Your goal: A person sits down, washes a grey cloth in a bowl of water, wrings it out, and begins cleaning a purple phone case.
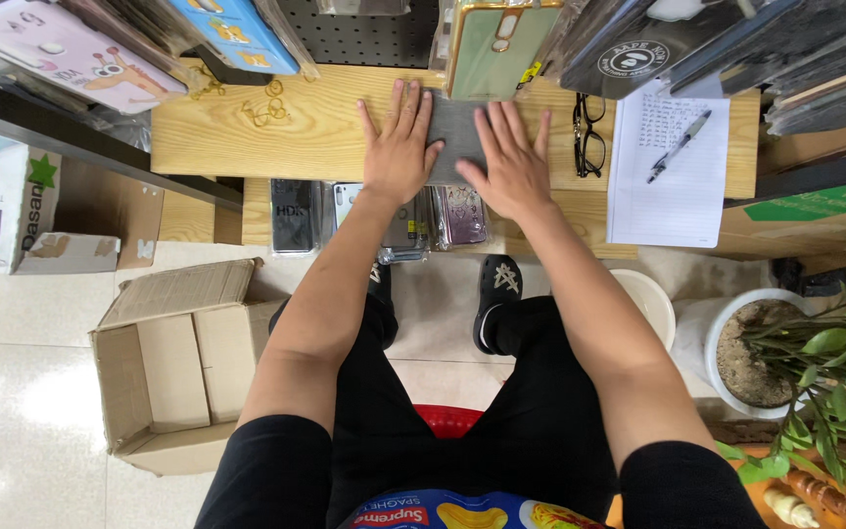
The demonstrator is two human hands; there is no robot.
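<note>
Two hands are lying flat on a grey case (pixel 454 132) at mid-desk (pixel 247 127): left hand (pixel 399 147) covering its left edge, right hand (pixel 511 162) its lower right, fingers spread, grasping nothing. Glasses (pixel 587 137) are lying just right of the right hand, paper (pixel 668 181) and pen (pixel 680 145) beyond. Bare wood is showing left of the left hand. Packaged cases (pixel 408 220) are lining the lower shelf under the wrists.
</note>
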